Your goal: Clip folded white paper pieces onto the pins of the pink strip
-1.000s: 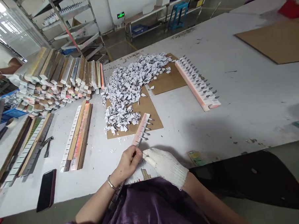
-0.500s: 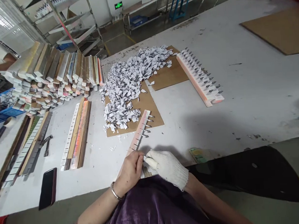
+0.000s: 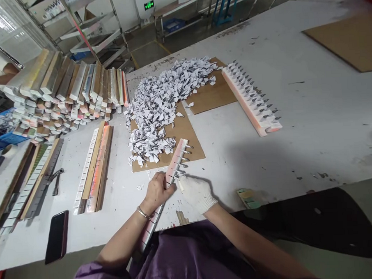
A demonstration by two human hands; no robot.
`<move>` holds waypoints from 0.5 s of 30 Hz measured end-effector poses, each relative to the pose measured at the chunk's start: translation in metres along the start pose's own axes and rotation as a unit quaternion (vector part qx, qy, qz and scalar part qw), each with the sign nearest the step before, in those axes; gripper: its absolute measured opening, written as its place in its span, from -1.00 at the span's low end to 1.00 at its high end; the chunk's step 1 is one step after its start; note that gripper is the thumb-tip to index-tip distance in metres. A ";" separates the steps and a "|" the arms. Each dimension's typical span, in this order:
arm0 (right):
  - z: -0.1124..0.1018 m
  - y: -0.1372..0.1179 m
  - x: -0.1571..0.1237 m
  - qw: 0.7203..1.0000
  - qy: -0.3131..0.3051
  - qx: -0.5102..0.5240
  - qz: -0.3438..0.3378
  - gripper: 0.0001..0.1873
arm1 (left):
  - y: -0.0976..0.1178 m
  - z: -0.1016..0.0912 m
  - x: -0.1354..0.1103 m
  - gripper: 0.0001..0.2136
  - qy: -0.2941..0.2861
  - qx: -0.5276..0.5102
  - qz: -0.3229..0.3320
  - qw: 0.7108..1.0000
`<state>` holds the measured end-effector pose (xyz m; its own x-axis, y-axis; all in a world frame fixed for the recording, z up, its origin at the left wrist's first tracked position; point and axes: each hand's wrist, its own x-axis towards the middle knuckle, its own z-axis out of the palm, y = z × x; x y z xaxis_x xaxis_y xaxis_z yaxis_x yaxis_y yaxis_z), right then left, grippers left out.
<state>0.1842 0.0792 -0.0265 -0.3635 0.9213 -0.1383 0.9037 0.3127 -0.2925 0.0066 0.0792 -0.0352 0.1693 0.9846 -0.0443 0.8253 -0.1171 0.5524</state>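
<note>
My bare left hand (image 3: 156, 192) wraps round a pale pink, white-edged strip (image 3: 175, 161) with slots cut along its side. The strip lies slanted over the table edge, its lower end near my lap. Several small thin pieces (image 3: 185, 152) stick out from the slots near its far end. Against the strip's right side, my right hand (image 3: 197, 192), in a white knitted glove, pinches a small thin piece (image 3: 177, 177) at a slot. The glove partly hides that piece. Beyond the strip, a heap of small white-and-grey pieces (image 3: 159, 101) lies on brown cardboard (image 3: 190, 133).
A strip block filled with dark-tipped pieces (image 3: 252, 97) lies at right. Slotted strips (image 3: 95, 172), a metal tool (image 3: 56, 180) and a phone (image 3: 56, 236) lie at left. Stacked wooden bars (image 3: 69, 91) stand behind them. Another person's arm (image 3: 4, 75) shows at far left.
My hands have moved apart and up from the near table edge. My left hand has taken hold of the strip, and my right hand has brought a small piece to its slot.
</note>
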 end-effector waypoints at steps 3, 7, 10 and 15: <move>0.005 -0.002 0.003 1.000 -0.007 -0.003 0.013 -0.68 | -0.001 0.002 -0.001 -0.85 0.008 -0.013 0.008 1.000; 0.023 0.005 0.006 1.000 0.006 0.005 0.008 -0.73 | -0.002 0.004 -0.001 -0.85 0.009 -0.017 0.006 1.000; 0.034 0.010 0.006 0.999 0.035 0.012 -0.003 -0.75 | -0.004 0.005 -0.001 -0.84 0.012 -0.030 0.008 0.999; 0.026 0.004 0.009 1.000 -0.017 0.002 0.007 -0.76 | -0.008 0.009 -0.001 -0.84 0.014 -0.040 0.019 0.999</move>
<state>0.1788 0.0824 -0.0531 -0.3584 0.9171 -0.1748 0.9079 0.2988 -0.2939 0.0049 0.0779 -0.0467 0.1839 0.9830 0.0018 0.7724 -0.1456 0.6183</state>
